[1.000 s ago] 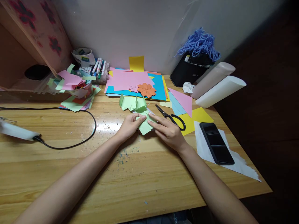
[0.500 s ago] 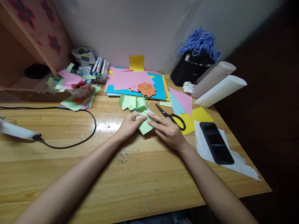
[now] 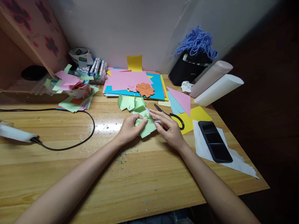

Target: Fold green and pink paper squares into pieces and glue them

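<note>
One folded green paper point(image 3: 149, 128) is out over the middle of the counter point(image 3: 105, 183), pinched along its left side by the person's left hand point(image 3: 128, 128), thumb on top and fingers curled in close. The right hand point(image 3: 171, 128) is loosely stretched, fingers slightly parted, at the paper's right edge; from here I can't tell whether it grips. Black scissors point(image 3: 179, 119) lie just beyond that hand, and green folded pieces point(image 3: 126, 102) sit just behind the paper.
</note>
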{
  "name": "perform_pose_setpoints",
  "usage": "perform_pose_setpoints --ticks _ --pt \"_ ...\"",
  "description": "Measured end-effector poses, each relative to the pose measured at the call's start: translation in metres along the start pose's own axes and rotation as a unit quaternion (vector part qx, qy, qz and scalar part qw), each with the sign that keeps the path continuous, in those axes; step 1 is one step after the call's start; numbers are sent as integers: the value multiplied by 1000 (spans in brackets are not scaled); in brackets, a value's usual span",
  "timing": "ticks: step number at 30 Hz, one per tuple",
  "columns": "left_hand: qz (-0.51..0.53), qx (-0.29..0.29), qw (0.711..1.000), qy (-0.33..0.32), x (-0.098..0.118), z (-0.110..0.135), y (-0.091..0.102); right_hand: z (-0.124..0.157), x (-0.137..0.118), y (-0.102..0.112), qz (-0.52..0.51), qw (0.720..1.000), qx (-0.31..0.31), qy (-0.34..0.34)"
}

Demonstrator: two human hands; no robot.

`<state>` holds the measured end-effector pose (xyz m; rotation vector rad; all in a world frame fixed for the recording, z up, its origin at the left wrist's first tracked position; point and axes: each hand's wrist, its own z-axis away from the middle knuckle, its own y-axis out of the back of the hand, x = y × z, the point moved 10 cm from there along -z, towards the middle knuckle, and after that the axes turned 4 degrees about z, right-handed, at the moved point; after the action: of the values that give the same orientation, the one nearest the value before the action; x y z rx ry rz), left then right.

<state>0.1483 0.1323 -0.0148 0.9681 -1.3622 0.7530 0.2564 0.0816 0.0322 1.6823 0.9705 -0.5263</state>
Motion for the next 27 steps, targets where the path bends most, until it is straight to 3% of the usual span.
perform_pose_setpoints --ticks 4,8,21,24,27 --pt "-82 -4 996 -42 13 5 -4 5 36 -12 -138 975 -17 -172" --pt "-95 -24 994 -44 13 6 -8 11 52 -21 -190 948 -59 -250" --pt "-94 -13 994 -49 13 3 -5 17 63 -24 -253 913 -108 -301" --pt "-108 -25 992 -58 15 4 -8 15 61 -24 -238 921 -105 -290" --pt "-133 -42 987 -77 19 6 -13 8 52 -20 -213 946 -68 -234"
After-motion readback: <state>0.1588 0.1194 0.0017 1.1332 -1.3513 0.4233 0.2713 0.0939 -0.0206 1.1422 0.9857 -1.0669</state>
